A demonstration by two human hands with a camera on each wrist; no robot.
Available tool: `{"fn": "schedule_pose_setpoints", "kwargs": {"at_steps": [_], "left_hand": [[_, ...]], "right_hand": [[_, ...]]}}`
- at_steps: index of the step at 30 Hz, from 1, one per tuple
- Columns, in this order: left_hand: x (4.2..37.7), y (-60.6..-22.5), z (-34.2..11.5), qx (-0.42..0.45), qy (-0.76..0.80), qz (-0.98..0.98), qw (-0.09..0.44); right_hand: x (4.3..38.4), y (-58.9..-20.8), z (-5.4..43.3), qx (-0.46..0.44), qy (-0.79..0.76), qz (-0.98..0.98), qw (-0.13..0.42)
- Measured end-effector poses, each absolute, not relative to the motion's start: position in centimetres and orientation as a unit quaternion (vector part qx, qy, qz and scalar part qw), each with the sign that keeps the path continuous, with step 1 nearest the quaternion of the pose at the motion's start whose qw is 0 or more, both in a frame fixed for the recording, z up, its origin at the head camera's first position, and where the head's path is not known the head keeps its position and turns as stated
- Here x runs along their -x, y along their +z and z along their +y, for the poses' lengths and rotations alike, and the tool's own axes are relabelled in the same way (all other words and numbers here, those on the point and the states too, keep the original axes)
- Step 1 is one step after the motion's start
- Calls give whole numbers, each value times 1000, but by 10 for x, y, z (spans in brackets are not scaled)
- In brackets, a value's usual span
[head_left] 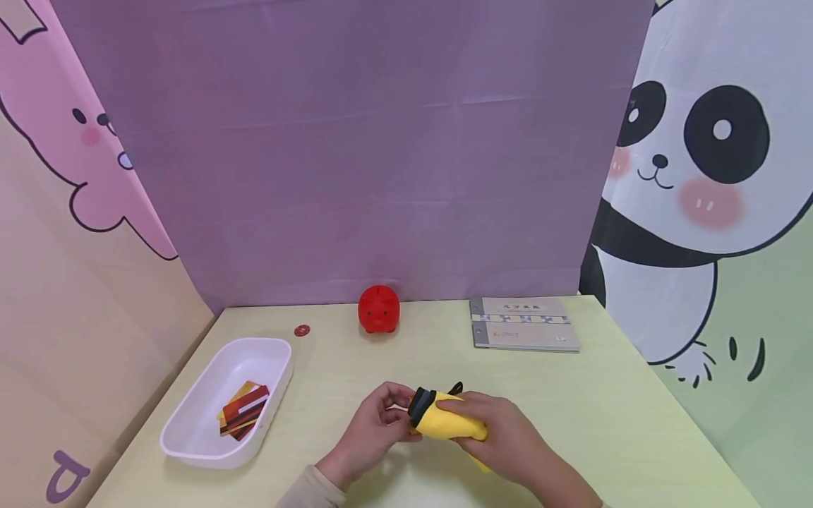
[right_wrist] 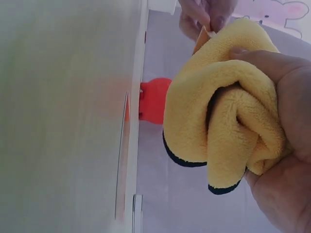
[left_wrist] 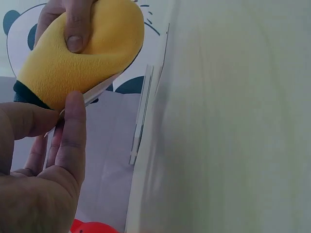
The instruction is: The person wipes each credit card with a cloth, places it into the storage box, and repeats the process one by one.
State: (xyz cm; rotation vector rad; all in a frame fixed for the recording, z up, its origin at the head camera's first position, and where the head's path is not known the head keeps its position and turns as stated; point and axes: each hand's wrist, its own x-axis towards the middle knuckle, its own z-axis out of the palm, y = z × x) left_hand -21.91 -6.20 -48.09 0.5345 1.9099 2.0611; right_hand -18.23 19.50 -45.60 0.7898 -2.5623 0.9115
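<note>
My right hand (head_left: 502, 430) grips a bunched yellow cloth (head_left: 447, 423) with black edging, above the front of the table. Folds of the cloth (right_wrist: 233, 121) bulge out of the palm in the right wrist view, and the thumb presses on top. A small black loop (head_left: 456, 388) stands up from it. At the other end, my left hand (head_left: 381, 420) pinches a thin card between thumb and fingers, right at the cloth's edge. An orange face of that card (right_wrist: 201, 41) shows in the right wrist view; the cloth covers part of it.
To the left stands a white tray (head_left: 190, 423) with several red and orange cards (head_left: 244, 409) in it. A small red disc (head_left: 302, 330) lies behind it. A red piggy bank (head_left: 379, 309) sits at the back, and a grey booklet (head_left: 526, 324) lies back right.
</note>
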Motion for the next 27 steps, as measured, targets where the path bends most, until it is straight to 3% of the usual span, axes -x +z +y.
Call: {"fn": "schedule_pose_setpoints", "kwargs": {"at_steps": [7, 17, 27], "left_hand": [[218, -478, -64, -179, 717, 663, 121], [218, -476, -66, -172, 727, 649, 143], [214, -480, -58, -188, 733, 637, 148]], "right_hand": [[181, -455, 193, -298, 285, -898, 152], [184, -454, 202, -220, 291, -922, 130], [181, -455, 191, -258, 271, -915, 152]]}}
